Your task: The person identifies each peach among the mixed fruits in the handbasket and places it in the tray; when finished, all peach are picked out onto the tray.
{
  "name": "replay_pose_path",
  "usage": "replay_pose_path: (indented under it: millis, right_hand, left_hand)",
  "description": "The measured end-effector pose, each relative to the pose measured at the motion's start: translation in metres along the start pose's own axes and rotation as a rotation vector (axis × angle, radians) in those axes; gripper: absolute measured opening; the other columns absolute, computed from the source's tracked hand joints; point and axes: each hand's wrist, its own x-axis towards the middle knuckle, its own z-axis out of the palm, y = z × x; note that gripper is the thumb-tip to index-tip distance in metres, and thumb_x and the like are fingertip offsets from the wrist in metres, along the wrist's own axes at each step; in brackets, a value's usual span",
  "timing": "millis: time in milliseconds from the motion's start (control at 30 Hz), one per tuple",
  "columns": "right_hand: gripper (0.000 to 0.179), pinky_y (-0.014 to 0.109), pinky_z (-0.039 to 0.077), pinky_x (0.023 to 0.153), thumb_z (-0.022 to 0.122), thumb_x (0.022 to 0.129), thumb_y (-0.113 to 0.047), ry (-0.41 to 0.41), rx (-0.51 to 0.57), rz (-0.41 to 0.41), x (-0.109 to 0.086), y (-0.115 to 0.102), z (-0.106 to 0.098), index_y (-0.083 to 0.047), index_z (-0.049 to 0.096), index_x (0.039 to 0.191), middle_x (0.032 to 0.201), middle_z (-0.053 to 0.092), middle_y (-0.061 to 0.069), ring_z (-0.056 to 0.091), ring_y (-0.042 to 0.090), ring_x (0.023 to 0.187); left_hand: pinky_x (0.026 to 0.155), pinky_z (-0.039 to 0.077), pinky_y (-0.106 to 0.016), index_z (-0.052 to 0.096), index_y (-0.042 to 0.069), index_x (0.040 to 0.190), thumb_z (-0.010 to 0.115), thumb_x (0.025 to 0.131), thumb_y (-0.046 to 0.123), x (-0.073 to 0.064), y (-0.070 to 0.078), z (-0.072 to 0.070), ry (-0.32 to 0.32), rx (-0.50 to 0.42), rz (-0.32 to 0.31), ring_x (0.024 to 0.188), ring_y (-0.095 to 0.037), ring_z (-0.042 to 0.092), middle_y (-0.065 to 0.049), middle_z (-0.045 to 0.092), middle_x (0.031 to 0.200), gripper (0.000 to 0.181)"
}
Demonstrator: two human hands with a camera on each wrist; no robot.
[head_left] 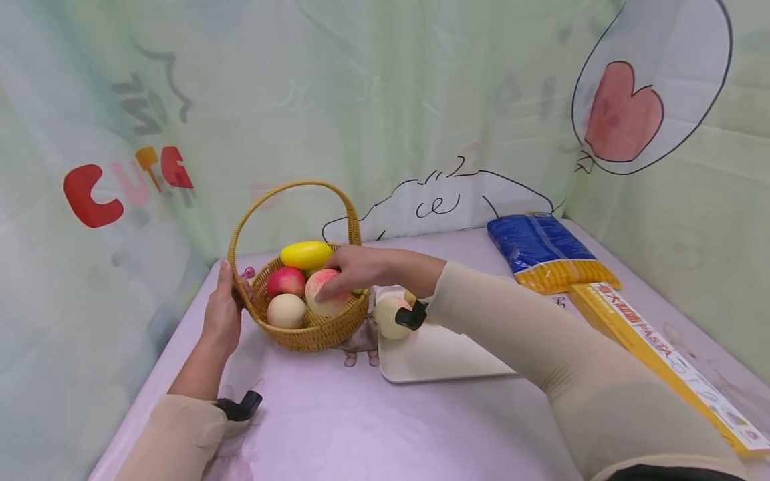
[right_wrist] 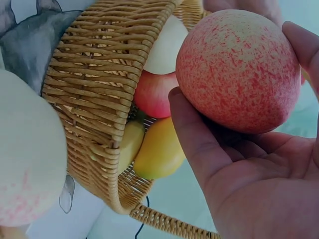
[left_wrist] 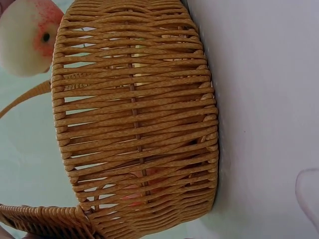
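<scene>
Right hand (head_left: 363,266) grips 1 peach (right_wrist: 238,72), left hand (head_left: 221,314) holds basket (head_left: 309,339) side; loose release onto crowded fruit (head_left: 287,311) could roll it out.

I see pale green curtains (head_left: 415,87) hanging behind the lilac table (head_left: 385,427) and along both its sides. Colourful letters (head_left: 93,197) brighten the cloth above its far left corner; above its far right, a drawn balloon (head_left: 686,60) encloses a red heart (head_left: 625,123).

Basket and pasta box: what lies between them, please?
The head view shows a pale tray and a peach between the basket and pasta box; the right sleeve crosses above.
</scene>
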Motion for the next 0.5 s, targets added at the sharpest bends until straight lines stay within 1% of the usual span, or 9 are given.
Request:
replay_pose_path:
  millis: [167, 267, 333, 500]
  right_hand:
    - [0.027, 0.027, 0.047, 0.074, 0.078, 0.09, -0.039, 0.035, -0.002, 0.016, -0.017, 0.004, -0.004, -0.016, 0.072, 0.102, 0.084, 0.064, -0.003, 0.058, 0.013, 0.082]
    - [0.029, 0.028, 0.05, 0.078, 0.078, 0.09, -0.039, 0.051, 0.023, 0.012, -0.026, 0.007, -0.007, -0.016, 0.072, 0.107, 0.09, 0.068, -0.001, 0.06, 0.015, 0.086]
    - [0.03, 0.03, 0.05, 0.08, 0.078, 0.09, -0.039, 0.062, 0.035, -0.002, -0.031, 0.01, -0.009, -0.015, 0.072, 0.107, 0.091, 0.068, 0.001, 0.061, 0.016, 0.087]
    - [0.035, 0.038, 0.053, 0.089, 0.078, 0.09, -0.04, 0.1, 0.085, -0.009, -0.048, 0.017, -0.012, -0.015, 0.071, 0.113, 0.102, 0.069, 0.003, 0.063, 0.019, 0.094]
  left_hand:
    - [0.101, 0.032, -0.031, 0.044, 0.008, 0.105, 0.033, 0.1, 0.075, 0.0, 0.001, 0.0, -0.007, -0.002, 0.0, 0.098, -0.018, 0.043, 0.002, 0.045, 0.091, 0.067]
    - [0.101, 0.032, -0.031, 0.044, 0.009, 0.104, 0.033, 0.1, 0.075, 0.0, 0.001, 0.0, -0.005, 0.0, -0.004, 0.098, -0.018, 0.043, 0.001, 0.045, 0.092, 0.068]
    - [0.101, 0.031, -0.031, 0.044, 0.009, 0.105, 0.032, 0.1, 0.075, -0.001, 0.001, -0.001, -0.004, 0.002, -0.004, 0.099, -0.017, 0.043, 0.001, 0.045, 0.093, 0.067]
    - [0.101, 0.033, -0.03, 0.043, 0.009, 0.106, 0.031, 0.101, 0.075, -0.001, 0.0, -0.001, -0.006, 0.015, 0.008, 0.099, -0.017, 0.044, 0.0, 0.045, 0.096, 0.067]
